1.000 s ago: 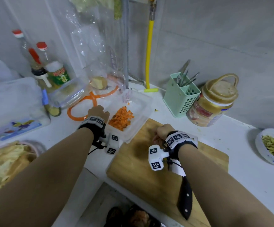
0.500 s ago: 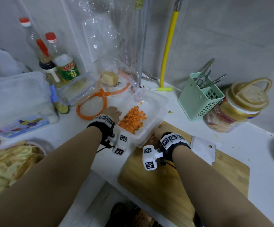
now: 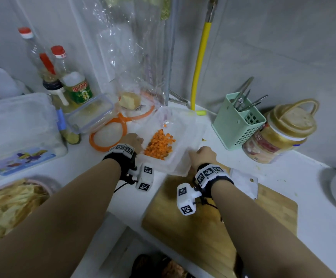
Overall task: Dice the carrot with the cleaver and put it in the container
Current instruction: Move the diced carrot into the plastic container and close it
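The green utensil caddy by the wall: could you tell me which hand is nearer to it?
Right. The right hand grips the container's near corner, just left of the green utensil caddy; the left hand holds the container's far side.

A cramped home kitchen corner.
Sauce bottles at upper left, a utensil caddy right of centre, a wooden chopping board on the white desk.

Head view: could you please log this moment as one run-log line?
diced carrot in container | left hand, right hand hold its sides | cleaver on cutting board
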